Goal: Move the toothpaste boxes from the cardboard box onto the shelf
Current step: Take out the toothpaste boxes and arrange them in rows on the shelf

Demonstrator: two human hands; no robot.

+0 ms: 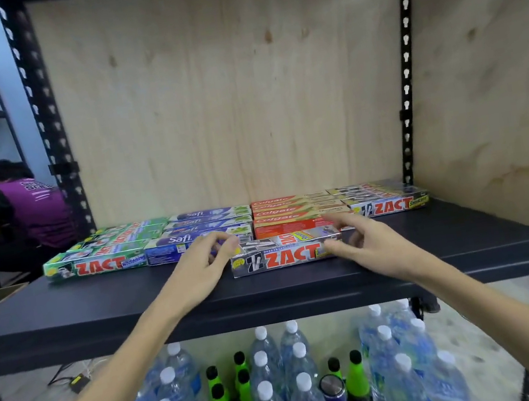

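A silver Zact toothpaste box [282, 253] lies on the black shelf [99, 306], in front of the rows. My left hand [202, 265] touches its left end with loosely bent fingers. My right hand [363, 240] holds its right end, fingers curled over the top. Behind it lie rows of green Zact boxes [96, 261], blue Safi boxes [189, 240], red Colgate boxes [293, 216] and more silver Zact boxes [391, 202]. The cardboard box they came from is out of view.
Water bottles [269, 390], green bottles [240, 387] and a dark flask [333, 394] stand below the shelf. Black uprights [47, 130] frame a plywood back panel [232, 94]. A person in a purple vest [33, 212] sits at the left.
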